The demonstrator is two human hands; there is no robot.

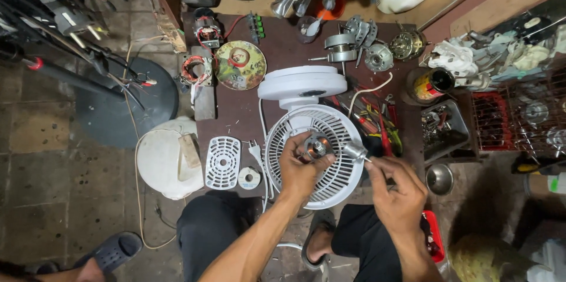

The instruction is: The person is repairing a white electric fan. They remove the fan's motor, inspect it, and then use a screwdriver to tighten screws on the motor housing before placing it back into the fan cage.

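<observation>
A white table fan lies on its back on the dark workbench, its round rear grille [333,134] facing up and its round base [302,84] behind it. My left hand [298,167] grips the small metal motor [317,146] at the grille's centre. My right hand [398,190] holds a screwdriver [356,152] whose metal end points at the motor from the right. My knees in dark trousers show below the bench edge.
A white slotted cover [223,162] and a small round part [249,177] lie left of the fan. Several motors, a yellow-green disc [239,65], hand tools [380,123], a tray of parts [443,129], a can [432,84] and a steel bowl [440,179] crowd the bench. A fan stand base [127,102] sits on the floor.
</observation>
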